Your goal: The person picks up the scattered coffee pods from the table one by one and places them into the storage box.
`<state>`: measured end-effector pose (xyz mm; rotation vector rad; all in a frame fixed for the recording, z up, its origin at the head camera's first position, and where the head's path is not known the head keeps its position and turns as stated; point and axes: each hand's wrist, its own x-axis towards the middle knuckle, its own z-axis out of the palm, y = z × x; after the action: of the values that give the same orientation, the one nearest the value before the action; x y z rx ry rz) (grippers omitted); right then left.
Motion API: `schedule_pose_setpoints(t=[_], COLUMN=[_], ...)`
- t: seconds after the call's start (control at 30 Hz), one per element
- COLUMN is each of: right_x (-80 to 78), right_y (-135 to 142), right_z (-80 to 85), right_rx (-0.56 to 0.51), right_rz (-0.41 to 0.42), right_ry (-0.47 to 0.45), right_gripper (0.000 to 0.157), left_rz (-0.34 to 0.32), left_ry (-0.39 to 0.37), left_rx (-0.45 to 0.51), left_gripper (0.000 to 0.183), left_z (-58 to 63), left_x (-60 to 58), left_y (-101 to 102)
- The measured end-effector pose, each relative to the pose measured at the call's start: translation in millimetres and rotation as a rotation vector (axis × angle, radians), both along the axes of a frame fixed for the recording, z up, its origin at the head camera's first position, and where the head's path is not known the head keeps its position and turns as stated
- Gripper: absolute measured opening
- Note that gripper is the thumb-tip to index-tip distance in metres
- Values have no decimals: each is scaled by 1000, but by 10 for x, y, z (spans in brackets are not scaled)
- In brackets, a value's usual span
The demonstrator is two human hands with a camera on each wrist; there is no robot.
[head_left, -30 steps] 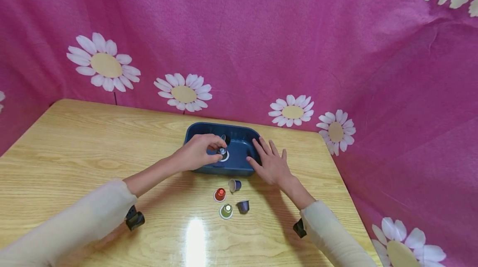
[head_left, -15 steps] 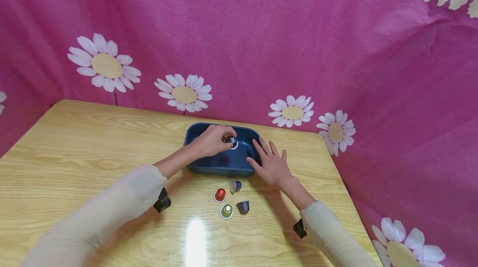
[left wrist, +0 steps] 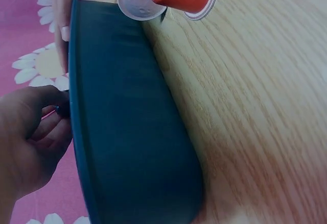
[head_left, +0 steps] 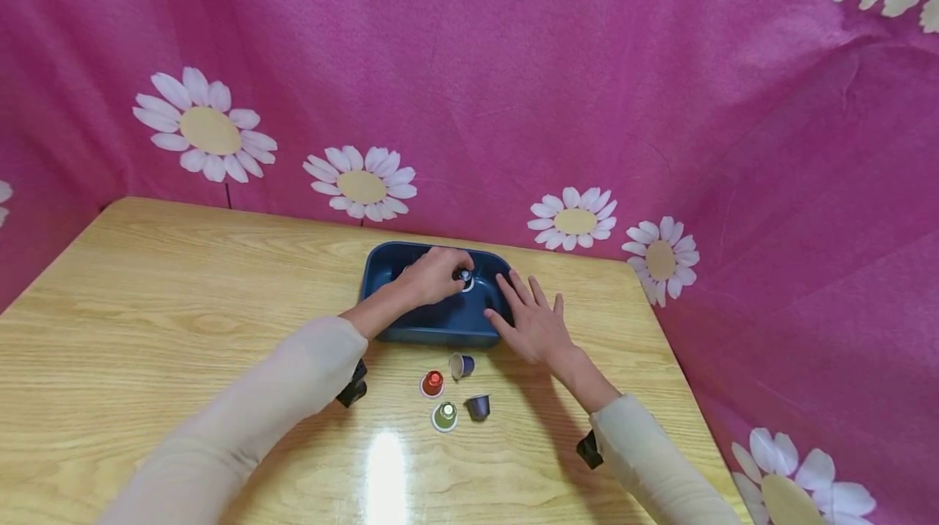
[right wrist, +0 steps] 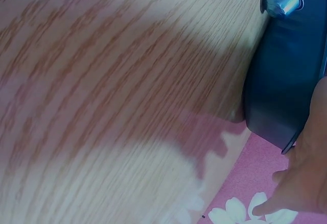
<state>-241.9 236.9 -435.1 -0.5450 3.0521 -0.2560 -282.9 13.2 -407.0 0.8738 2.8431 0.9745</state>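
Observation:
In the head view my left hand [head_left: 436, 276] reaches inside a dark blue rectangular tray [head_left: 440, 337] and pinches a dark coffee capsule [head_left: 465, 275] with a silvery top and pale rim. The left wrist view shows the left hand [left wrist: 30, 137] curled behind the tray's long wall [left wrist: 122, 117], which hides most of the capsule. My right hand [head_left: 539, 331] lies with spread, straight fingers at the tray's right end, fingertips over its rim. My left hand and forearm cover part of the tray's inside.
Before the tray on the wooden table [head_left: 220, 288] sit a red capsule [head_left: 433, 382], a green one [head_left: 445, 415], a blue capsule [head_left: 464, 365] on its side and a dark purple capsule [head_left: 478, 406]. A pink daisy-patterned cloth [head_left: 455, 85] hangs behind.
My left hand has moved right and slightly back inside the tray with the dark capsule in its fingers. The right hand and the capsules on the table have stayed put.

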Motion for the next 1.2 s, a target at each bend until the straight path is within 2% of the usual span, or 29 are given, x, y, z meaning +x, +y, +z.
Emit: schedule_pose_setpoints(t=[0.3, 0.57, 1.0, 1.2], right_x=[14, 3, -1, -5], right_y=[-7, 14, 19, 12], right_z=[12, -5, -17, -16], right_rx=[10, -3, -11, -6], right_rz=[-2, -2, 8, 3], right_ry=[-11, 6, 22, 10], right_gripper=[74, 73, 72, 73], left_rz=[12, 23, 1, -6], left_ry=[-33, -28, 18, 26], left_rx=[-103, -171, -321, -338], left_gripper=[29, 29, 30, 28], left_z=[-80, -161, -229, -241], left_x=[-95, -174, -218, -217], left_y=[64, 111, 168, 180])
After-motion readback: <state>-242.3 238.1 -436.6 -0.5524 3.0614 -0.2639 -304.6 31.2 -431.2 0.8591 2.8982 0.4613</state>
